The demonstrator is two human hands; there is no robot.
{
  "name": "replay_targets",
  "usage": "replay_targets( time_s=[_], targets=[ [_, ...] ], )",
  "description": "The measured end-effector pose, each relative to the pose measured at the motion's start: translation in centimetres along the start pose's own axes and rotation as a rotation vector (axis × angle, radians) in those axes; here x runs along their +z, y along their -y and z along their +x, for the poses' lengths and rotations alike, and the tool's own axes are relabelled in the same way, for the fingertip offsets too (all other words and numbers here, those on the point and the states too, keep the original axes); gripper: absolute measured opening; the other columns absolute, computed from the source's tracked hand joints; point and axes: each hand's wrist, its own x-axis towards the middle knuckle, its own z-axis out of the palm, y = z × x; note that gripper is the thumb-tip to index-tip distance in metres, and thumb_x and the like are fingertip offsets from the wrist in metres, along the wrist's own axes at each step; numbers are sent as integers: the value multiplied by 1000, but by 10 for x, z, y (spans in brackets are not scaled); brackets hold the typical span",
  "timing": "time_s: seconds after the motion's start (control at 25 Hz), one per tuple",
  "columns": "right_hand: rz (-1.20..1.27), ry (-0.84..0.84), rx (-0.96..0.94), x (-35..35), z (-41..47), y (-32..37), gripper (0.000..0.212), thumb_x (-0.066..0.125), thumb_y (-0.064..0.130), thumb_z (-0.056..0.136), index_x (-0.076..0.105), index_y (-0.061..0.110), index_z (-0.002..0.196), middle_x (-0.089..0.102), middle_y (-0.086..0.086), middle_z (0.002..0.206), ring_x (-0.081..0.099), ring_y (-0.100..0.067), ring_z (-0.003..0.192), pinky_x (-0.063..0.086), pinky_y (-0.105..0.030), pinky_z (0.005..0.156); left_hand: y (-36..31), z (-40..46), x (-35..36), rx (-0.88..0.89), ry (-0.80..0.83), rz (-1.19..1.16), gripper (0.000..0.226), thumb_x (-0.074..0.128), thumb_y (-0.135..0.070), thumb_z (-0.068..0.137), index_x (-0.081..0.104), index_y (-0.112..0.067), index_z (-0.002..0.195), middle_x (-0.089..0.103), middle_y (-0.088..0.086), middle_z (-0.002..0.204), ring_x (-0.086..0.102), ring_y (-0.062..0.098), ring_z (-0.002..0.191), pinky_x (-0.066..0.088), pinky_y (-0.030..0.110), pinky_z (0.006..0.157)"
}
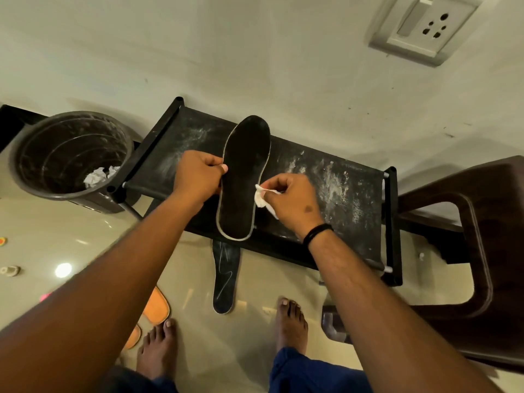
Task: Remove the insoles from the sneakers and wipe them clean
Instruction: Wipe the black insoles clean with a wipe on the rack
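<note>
A black insole (243,177) with a pale rim is held above a dusty black rack shelf (326,182). My left hand (198,174) pinches its left edge near the middle. My right hand (292,199) pinches a small white tissue (260,197) against the insole's right edge. A second black insole (225,279) lies on the floor below the rack, with pale scuff lines on it. No sneakers are in view.
A dark bin (71,157) with crumpled white paper inside stands left of the rack. A brown plastic chair (467,251) is on the right. Orange slippers (154,307) lie by my bare feet on the glossy floor. A wall socket (425,26) sits at the upper right.
</note>
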Motion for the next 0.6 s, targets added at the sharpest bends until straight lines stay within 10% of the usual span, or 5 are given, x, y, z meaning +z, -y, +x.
replay_targets(
  time_s=[0.28,0.6],
  targets=[
    [184,78,78,50,0,26,18,74,12,82,72,24,69,73,1,78,70,-14,81,60,-36,78,13,24,-29,49,-146,169,21,67,-16,94,74,-11,113,71,8,116,65,18,102,51,33,92],
    [303,96,112,51,-13,45,6,75,6,80,73,12,81,69,2,72,64,-4,68,53,-20,65,10,11,-47,-6,-104,36,14,62,-13,94,75,-7,95,67,3,88,63,14,80,51,32,76]
  ],
)
